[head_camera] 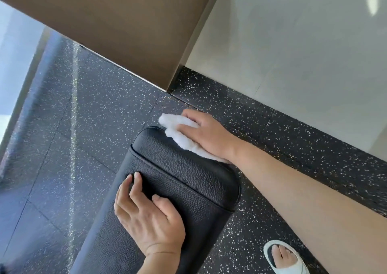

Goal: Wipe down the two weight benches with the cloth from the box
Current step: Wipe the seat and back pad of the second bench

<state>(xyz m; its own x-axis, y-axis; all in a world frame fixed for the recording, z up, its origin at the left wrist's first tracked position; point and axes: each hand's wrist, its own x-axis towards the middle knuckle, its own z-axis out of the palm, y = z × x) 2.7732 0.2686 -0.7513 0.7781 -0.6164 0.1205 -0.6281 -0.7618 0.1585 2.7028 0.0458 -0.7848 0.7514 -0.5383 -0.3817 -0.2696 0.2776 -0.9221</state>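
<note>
A black padded weight bench point(184, 181) runs from the bottom centre up to the middle of the view. My right hand point(206, 134) presses a white cloth point(180, 135) flat against the bench's far rounded end, fingers spread over it. My left hand point(144, 213) rests on the left side of the pad, fingers slightly bent and touching the leather, holding nothing. Only one bench shows; the box is out of view.
Black speckled rubber flooring point(94, 110) surrounds the bench. A brown wall panel point(117, 22) and a pale wall point(293, 53) stand close beyond the bench end. A glass pane point(14, 64) lies at the left. My foot in a white slipper point(284, 259) is at bottom right.
</note>
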